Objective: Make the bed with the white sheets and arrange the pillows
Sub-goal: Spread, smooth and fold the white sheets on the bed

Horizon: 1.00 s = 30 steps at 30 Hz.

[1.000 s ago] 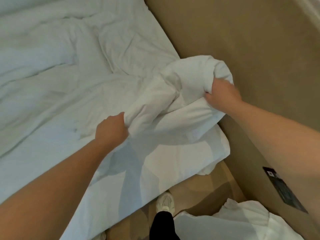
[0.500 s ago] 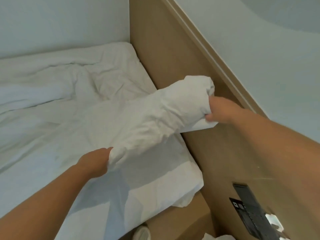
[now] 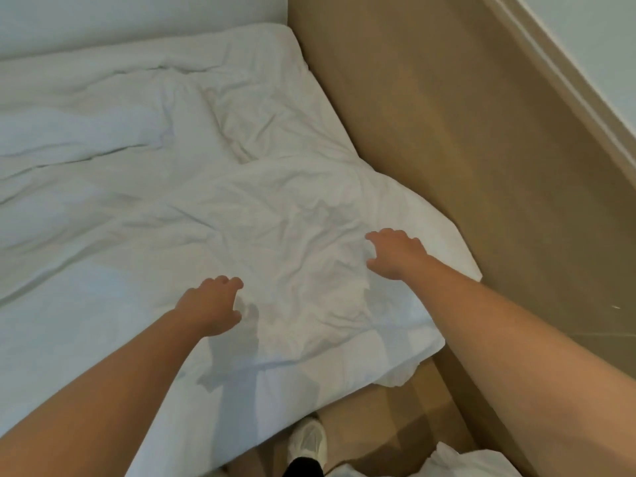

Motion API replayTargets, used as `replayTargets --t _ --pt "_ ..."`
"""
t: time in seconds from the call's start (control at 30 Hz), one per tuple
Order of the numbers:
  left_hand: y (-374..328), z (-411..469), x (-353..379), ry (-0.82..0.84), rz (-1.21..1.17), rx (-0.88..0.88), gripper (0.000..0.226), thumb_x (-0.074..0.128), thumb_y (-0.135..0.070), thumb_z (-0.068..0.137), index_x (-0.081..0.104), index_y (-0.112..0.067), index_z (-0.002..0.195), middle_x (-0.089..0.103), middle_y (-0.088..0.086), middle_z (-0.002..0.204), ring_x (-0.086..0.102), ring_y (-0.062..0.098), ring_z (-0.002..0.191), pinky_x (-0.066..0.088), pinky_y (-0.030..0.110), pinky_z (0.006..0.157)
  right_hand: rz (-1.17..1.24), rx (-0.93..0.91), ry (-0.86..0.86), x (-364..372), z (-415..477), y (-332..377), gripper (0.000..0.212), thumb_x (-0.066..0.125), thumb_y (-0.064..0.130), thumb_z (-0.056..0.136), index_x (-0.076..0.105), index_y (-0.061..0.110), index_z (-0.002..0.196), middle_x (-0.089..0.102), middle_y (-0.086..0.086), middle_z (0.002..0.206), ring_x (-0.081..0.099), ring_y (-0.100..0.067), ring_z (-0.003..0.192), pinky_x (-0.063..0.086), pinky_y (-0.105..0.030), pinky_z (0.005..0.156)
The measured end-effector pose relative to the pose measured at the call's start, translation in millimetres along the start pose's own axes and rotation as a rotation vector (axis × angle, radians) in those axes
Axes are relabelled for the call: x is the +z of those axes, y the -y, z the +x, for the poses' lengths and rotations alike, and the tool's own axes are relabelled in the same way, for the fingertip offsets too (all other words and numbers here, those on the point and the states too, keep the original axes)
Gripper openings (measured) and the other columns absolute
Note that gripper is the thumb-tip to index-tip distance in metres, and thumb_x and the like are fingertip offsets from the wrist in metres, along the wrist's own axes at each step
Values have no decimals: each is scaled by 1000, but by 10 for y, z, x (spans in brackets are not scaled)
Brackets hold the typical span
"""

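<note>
— Entry one: left hand?
— Your left hand [image 3: 210, 308] was over the near part of the white sheet [image 3: 275, 218]. Its fingers were loosely curled and a little apart, gripping nothing. Its shadow lay just beside it on the cloth. Whether the fingertips touched could not be told.

— Entry two: right hand?
— Your right hand [image 3: 395, 253] was further out, nearer the bed's right edge. The thumb was spread from the fingers and the fingers bent downward, with nothing pinched or held. Contact with the sheet: could not be told.

— Entry three: the sheet?
— It lay crumpled across the bed [image 3: 51, 321], with the heaviest creases between and beyond your two hands. One corner [image 3: 457, 249] jutted past the right side, against the tan panel [image 3: 464, 132]. Another fold [image 3: 395, 376] drooped over the near corner toward the floor [image 3: 375, 411].

— Entry four: edges and room?
— The bed sat tight in a corner, with a pale wall [image 3: 137, 18] at its far end and the tan panel along its right. You had a narrow strip of floor at the near corner, where your white shoe [image 3: 308, 442] stood. More white cloth [image 3: 464, 466] lay at the bottom right, near that shoe. To your left, the bed surface ran wide, out of view.
</note>
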<state>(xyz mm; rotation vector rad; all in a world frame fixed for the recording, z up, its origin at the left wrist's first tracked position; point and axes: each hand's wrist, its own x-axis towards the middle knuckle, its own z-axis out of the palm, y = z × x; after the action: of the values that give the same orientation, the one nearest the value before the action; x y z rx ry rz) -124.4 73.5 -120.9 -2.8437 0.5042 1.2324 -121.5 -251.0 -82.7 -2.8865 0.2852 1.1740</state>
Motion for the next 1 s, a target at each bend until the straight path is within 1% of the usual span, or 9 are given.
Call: replayTargets --t 0.2,0.3,0.4,0.47,0.57,0.77,0.83,0.9,1.0 --pt "545 670 104 -257 36 -39 81 60 -49 86 18 -26 152 11 5 162 12 27 148 29 47 114 -29 -109 -252 245 849 637 88 57 45 92 -5 39 154 -13 2 163 -10 -32 149 5 -61 116" --pt "791 1045 212 -384 7 -107 102 65 -60 79 4 -27 154 -5 7 163 0 31 149 18 53 117 -34 -120 -344 292 1256 853 100 65 43 88 -12 44 151 -19 3 162 5 -42 147 17 -60 114" --pt "947 1399 218 -470 -10 -137 116 66 -65 75 -11 -28 153 -17 8 161 -9 33 149 10 58 116 -19 -86 -451 309 1560 895 97 64 34 88 -9 46 151 22 -8 155 46 -40 122 41 -43 92" --pt "1018 1625 228 -528 -92 -155 120 67 -64 73 -14 -27 153 -15 9 161 -7 33 149 8 60 116 6 -68 -456 282 1705 925 81 58 31 89 8 41 152 50 -6 123 55 -32 108 38 -35 78" --pt "1050 1819 373 -498 -130 -134 104 64 -61 74 5 -28 154 20 6 159 20 28 146 8 62 114 -97 -110 -221 284 1791 1090 49 61 25 87 49 22 134 60 -6 119 57 -27 98 44 -33 78" --pt "1054 1745 87 -291 -62 -134 36 55 -41 85 56 -31 119 58 -2 125 54 25 115 38 45 102 457 26 507 4 1589 1207 19 60 28 89 58 12 97 49 -3 57 44 -15 44 38 -23 51" --pt "1055 1793 -155 -376 -145 -161 30 45 -26 91 60 -22 116 59 5 124 54 27 112 44 40 98 550 5 394 -210 1717 1161 37 54 48 92 63 13 102 59 -4 74 53 -18 54 43 -27 57" --pt "1005 1910 -305 -597 -231 -152 28 41 -19 92 58 -14 114 56 9 118 53 30 109 46 39 92 500 -35 -14 -356 1973 1092 46 52 52 93 65 13 115 64 -7 104 60 -21 78 49 -32 72" --pt "905 2140 -484 -822 -329 -85 34 48 -24 93 49 -12 126 48 9 123 48 30 113 44 43 90 228 -11 -438 -408 2410 1009 64 54 56 89 40 24 142 42 -7 142 46 -30 125 40 -46 102"
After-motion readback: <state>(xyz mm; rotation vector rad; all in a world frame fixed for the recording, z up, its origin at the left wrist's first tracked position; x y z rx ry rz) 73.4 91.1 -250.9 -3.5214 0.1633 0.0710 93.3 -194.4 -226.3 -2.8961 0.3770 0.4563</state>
